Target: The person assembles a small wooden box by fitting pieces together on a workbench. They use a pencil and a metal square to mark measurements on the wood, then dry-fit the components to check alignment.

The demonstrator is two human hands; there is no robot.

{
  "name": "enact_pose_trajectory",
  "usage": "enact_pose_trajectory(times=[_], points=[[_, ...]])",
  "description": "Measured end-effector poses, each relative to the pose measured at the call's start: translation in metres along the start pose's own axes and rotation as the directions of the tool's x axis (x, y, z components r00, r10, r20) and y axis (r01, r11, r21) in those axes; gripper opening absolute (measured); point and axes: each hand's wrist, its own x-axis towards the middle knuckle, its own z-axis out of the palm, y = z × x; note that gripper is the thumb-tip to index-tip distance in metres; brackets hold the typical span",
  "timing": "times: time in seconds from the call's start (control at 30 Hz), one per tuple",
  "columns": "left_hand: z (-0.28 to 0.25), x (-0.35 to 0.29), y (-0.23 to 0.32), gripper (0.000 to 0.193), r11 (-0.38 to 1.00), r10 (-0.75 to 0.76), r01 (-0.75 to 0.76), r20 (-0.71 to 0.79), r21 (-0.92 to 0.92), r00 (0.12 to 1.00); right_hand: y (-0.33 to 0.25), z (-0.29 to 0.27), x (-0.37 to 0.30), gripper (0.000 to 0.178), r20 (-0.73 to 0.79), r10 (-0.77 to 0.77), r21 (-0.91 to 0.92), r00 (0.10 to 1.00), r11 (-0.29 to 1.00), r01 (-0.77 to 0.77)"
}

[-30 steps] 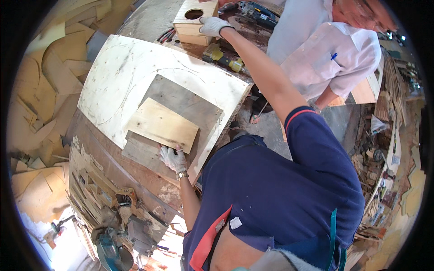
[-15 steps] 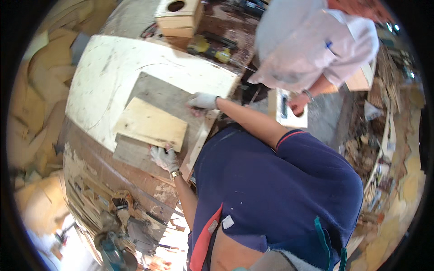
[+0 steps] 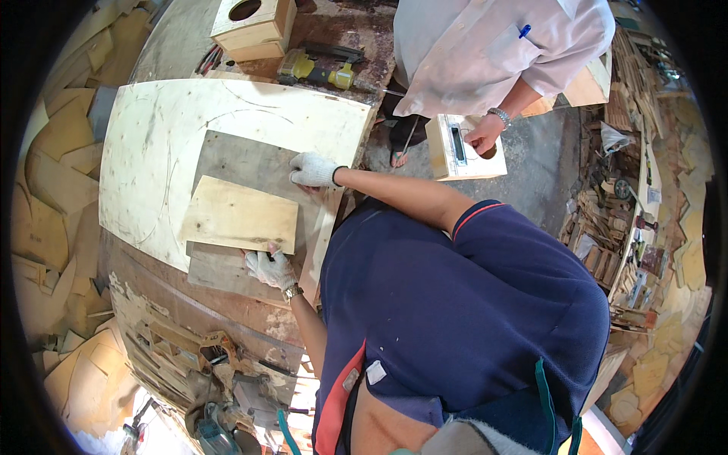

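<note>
A brown workbench [image 3: 159,274] bears a large pale sheet [image 3: 144,152]. There, the gloved left hand [image 3: 270,268] pinches the near edge of the light board [image 3: 241,216], which lies over a grey board [image 3: 241,156]; a flat, even hold should stop it skewing. The gloved right hand [image 3: 315,171] curls at the grey board's edge; I cannot tell its grip. Beyond sits a yellow-black power tool [image 3: 312,71].

On the worktop [image 3: 205,299], toward its far edge, a wooden box [image 3: 262,39] with a round hole sits near a yellow-and-black power tool [image 3: 303,70]. Beyond the right edge stands a person [image 3: 485,61] in a pale shirt, by a second box [image 3: 472,164]. Plywood offcuts [image 3: 57,171] lie past the left edge.
</note>
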Motion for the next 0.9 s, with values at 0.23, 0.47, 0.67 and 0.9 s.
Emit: enact_pose_trajectory(times=[0.23, 0.47, 0.67, 0.9], points=[[-0.003, -0.001, 0.001, 0.058, 1.0, -0.021, 0.021, 0.003, 0.009, 1.0, 0.003, 0.001, 0.002, 0.025, 0.009, 0.0, -0.005, 1.0, 1.0, 0.0], [0.004, -0.003, -0.011, 0.064, 1.0, -0.017, 0.017, 0.013, 0.014, 1.0, 0.0, 0.001, 0.001, 0.025, -0.028, -0.05, -0.094, 0.998, 0.994, 0.047], [0.005, -0.004, -0.01, 0.063, 1.0, -0.019, 0.019, 0.02, 0.024, 1.0, -0.001, 0.0, 0.0, 0.025, -0.004, -0.011, -0.062, 1.0, 0.998, 0.011], [0.002, -0.004, -0.006, 0.062, 1.0, -0.019, 0.019, 0.005, 0.004, 1.0, 0.003, 0.002, 0.005, 0.027, -0.013, -0.007, -0.076, 1.0, 0.997, 0.006]])
